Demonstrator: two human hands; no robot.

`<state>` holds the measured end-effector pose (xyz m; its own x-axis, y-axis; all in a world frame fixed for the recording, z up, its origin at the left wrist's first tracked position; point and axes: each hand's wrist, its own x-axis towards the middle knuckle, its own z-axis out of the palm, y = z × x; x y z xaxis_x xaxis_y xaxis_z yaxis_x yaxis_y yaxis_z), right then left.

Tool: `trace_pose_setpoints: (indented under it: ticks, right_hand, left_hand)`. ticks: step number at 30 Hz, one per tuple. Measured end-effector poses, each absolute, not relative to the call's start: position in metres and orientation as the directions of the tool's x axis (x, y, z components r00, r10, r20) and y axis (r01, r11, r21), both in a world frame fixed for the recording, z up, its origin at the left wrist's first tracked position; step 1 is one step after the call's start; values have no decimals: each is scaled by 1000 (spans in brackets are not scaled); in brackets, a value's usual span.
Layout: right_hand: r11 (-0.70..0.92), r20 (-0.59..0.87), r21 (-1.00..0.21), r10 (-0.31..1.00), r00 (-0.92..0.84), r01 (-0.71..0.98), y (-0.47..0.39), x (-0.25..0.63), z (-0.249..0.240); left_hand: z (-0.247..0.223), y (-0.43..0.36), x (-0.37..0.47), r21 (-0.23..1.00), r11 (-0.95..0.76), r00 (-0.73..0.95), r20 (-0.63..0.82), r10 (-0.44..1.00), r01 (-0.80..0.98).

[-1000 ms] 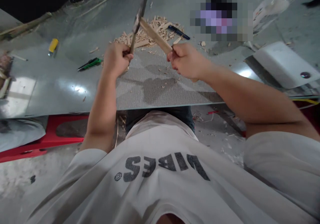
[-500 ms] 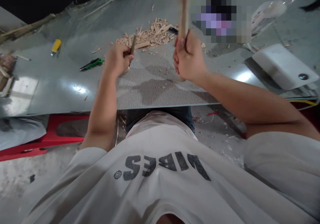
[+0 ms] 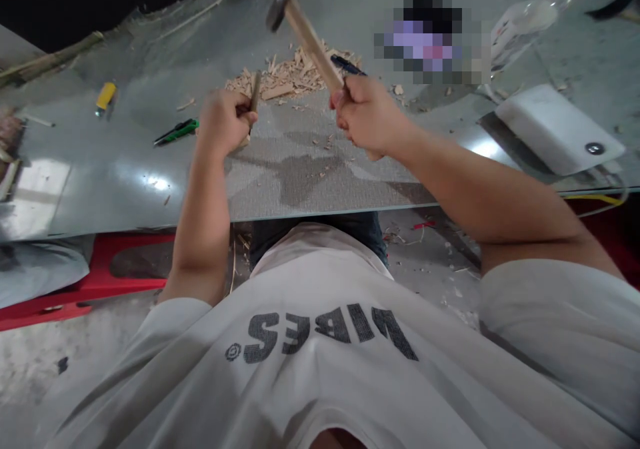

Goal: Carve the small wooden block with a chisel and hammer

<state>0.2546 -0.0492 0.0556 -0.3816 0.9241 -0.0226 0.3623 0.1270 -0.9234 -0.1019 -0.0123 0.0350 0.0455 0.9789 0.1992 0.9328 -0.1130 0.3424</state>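
My right hand (image 3: 371,117) is closed around the wooden handle of a hammer (image 3: 314,43). Its dark metal head is raised up and to the left, at the top of the view. My left hand (image 3: 224,123) grips a short wooden stick (image 3: 255,87) between thumb and fingers, its upper end standing above the fist. Just below that fist a pale wooden end shows near the table; whether it belongs to the same stick I cannot tell. Behind both hands lies a pile of wood shavings (image 3: 285,75).
On the glass-topped table (image 3: 120,169) lie a green cutter knife (image 3: 177,132), a yellow cutter (image 3: 105,98) and a dark pen-like tool (image 3: 347,65). At right sits a white box-shaped device (image 3: 555,129) with a cable. A red stool (image 3: 125,255) stands below the table edge.
My right hand has tilted the hammer from upright over to the left, bringing its head into view. My left hand keeps its hold on the stick; the whole view has shifted slightly.
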Motion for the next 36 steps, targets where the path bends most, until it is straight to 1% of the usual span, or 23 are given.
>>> trace_pose_setpoints:
  ticks: [3,7,10,12,14,15,17,18,19,22,24,27,29,31,34,36]
  right_hand:
    - [119,16,-944,949,-316,309,-51,254,58]
    - [91,-19,-946,942,-335,311,-56,251,63]
    - [70,-46,-944,940,-339,322,-58,249,63]
    - [55,-61,-946,939,-340,321,-59,248,62]
    - [49,-63,-948,940,-335,314,-58,248,61]
    - [49,-62,-948,941,-333,313,-58,248,60]
    - [54,-57,-942,946,-319,330,-54,247,58]
    - [60,-56,-936,948,-313,348,-52,246,56]
    - [65,-56,-927,950,-307,369,-49,245,54]
    - [60,-69,-904,957,-282,424,-41,243,48]
    - [43,-83,-895,962,-260,445,-39,242,46]
    - [60,-65,-897,962,-266,438,-40,243,44]
    - [93,-39,-895,958,-284,437,-42,244,45]
    - [105,-44,-870,957,-288,481,-44,246,49]
    - [90,-100,-813,952,-290,575,-47,247,56]
    - [107,-135,-789,931,-341,605,-51,245,57]
  left_hand:
    - [37,-15,-100,371,-150,75,209,975,917]
    - [40,-21,-96,423,-221,116,261,958,878]
    - [37,-24,-90,497,-289,114,352,929,818]
    - [32,-27,-82,560,-361,86,457,885,746]
    - [26,-32,-68,571,-408,45,542,839,712]
    - [24,-35,-60,549,-400,39,554,832,734]
    - [22,-43,-45,465,-374,107,505,856,803]
    - [22,-47,-39,435,-400,147,508,849,807]
    - [23,-50,-33,402,-441,232,469,852,803]
    - [29,-58,-23,323,-532,457,281,844,783]
    - [32,-60,-21,266,-570,534,200,822,778]
    - [31,-60,-24,180,-582,563,150,813,793]
    - [28,-56,-31,162,-548,535,119,837,821]
    - [25,-49,-40,183,-513,501,110,859,839]
    - [23,-37,-55,229,-500,475,159,866,835]
    - [22,-31,-60,243,-496,468,164,868,834]
